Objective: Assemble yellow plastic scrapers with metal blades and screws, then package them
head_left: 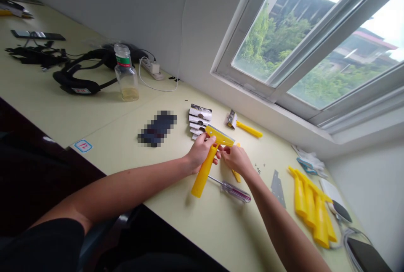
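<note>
A yellow scraper [205,172] is in my left hand [199,153], its handle angled down toward me and the thumb pressed on its wide head. A grey metal strip runs along the head's far edge. My right hand [237,159] is closed at the right end of the head, fingertips pinched behind it; what they grip is hidden. Beneath the right hand, a small yellow piece [236,175] lies partly covered on the table. A screwdriver [236,192] with a clear and red handle rests below the hands. Tiny metal parts, perhaps screws [259,168], are scattered right of the right hand.
Small printed boxes [200,114] and another scraper [249,129] lie beyond my hands. To the right are flat metal blades [277,190], several yellow handles [319,217] and gloves [311,163]. A blurred dark object [158,129], a bottle [126,76] and a black headset [75,78] stand leftward.
</note>
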A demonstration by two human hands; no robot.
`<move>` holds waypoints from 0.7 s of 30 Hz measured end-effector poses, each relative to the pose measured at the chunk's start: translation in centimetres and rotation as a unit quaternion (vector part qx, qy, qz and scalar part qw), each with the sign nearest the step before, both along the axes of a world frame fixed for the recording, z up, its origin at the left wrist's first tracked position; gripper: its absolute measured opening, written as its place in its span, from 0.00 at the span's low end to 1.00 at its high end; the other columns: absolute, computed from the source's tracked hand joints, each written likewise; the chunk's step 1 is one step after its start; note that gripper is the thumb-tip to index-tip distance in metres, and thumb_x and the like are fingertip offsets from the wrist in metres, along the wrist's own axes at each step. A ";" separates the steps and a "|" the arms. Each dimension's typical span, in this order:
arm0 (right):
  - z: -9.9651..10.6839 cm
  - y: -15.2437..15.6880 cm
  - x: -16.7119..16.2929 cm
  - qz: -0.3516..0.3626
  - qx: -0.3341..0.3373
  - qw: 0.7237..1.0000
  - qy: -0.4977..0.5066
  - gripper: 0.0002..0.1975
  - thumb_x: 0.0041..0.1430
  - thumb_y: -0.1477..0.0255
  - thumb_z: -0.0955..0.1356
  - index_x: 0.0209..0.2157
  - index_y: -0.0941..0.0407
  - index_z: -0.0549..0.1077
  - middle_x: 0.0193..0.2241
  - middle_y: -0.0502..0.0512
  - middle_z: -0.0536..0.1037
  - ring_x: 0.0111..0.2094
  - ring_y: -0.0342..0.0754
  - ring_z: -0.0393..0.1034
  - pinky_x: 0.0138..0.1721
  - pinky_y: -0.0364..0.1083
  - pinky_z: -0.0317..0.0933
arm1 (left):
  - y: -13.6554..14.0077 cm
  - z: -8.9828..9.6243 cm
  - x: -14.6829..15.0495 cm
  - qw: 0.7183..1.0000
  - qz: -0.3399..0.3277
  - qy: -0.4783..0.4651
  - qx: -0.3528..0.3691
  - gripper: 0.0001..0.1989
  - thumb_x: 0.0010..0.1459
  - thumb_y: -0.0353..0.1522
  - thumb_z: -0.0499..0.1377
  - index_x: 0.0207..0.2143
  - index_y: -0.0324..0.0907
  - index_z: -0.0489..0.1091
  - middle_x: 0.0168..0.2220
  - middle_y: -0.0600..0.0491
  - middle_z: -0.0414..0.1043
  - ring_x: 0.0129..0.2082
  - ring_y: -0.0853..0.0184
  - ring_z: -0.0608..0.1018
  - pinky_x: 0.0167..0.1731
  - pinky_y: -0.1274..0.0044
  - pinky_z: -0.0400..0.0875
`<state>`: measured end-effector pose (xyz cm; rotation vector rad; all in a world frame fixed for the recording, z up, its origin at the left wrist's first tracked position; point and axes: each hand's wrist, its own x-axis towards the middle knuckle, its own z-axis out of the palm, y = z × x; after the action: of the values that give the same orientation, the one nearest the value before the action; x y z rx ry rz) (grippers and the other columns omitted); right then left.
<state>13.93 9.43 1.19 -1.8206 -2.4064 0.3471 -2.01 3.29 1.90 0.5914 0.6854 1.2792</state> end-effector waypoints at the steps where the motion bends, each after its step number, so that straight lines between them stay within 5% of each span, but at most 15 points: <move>1: 0.3 0.3 0.2 0.002 -0.010 1.000 0.009 0.13 0.57 0.65 0.65 0.23 0.57 0.72 0.23 0.54 0.76 0.24 0.44 0.66 0.26 0.42 0.52 | 0.0 0.0 0.0 1.000 0.004 0.006 0.002 0.06 0.63 0.35 0.52 0.39 0.43 0.58 0.30 0.52 0.69 0.20 0.72 0.72 0.16 0.81 0.66; 6: 3.3 0.4 3.1 -0.017 0.005 0.996 0.086 0.16 0.60 0.61 0.62 0.33 0.58 0.72 0.28 0.55 0.76 0.27 0.44 0.68 0.28 0.42 0.59 | 0.2 -0.4 0.2 0.999 0.018 0.046 0.011 0.06 0.64 0.35 0.51 0.39 0.43 0.56 0.30 0.53 0.69 0.19 0.72 0.72 0.14 0.81 0.66; 11: 6.1 -3.0 3.4 0.018 0.068 0.966 0.247 0.17 0.58 0.57 0.66 0.34 0.58 0.72 0.29 0.55 0.75 0.29 0.43 0.68 0.31 0.42 0.62 | -0.4 -0.8 0.6 0.992 0.017 0.116 0.050 0.08 0.63 0.37 0.53 0.38 0.43 0.57 0.30 0.53 0.69 0.19 0.73 0.70 0.13 0.81 0.66; 21: 5.3 -5.0 0.4 0.059 0.107 0.982 0.147 0.10 0.60 0.64 0.66 0.31 0.55 0.75 0.27 0.52 0.75 0.28 0.44 0.67 0.34 0.44 0.59 | -1.0 -1.2 0.7 0.983 0.003 0.153 0.100 0.15 0.61 0.44 0.56 0.41 0.43 0.60 0.29 0.54 0.70 0.17 0.75 0.68 0.12 0.83 0.63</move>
<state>14.36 4.44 6.50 -1.4310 -2.2522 0.3276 -1.28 2.32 0.69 0.9661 0.8158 1.2838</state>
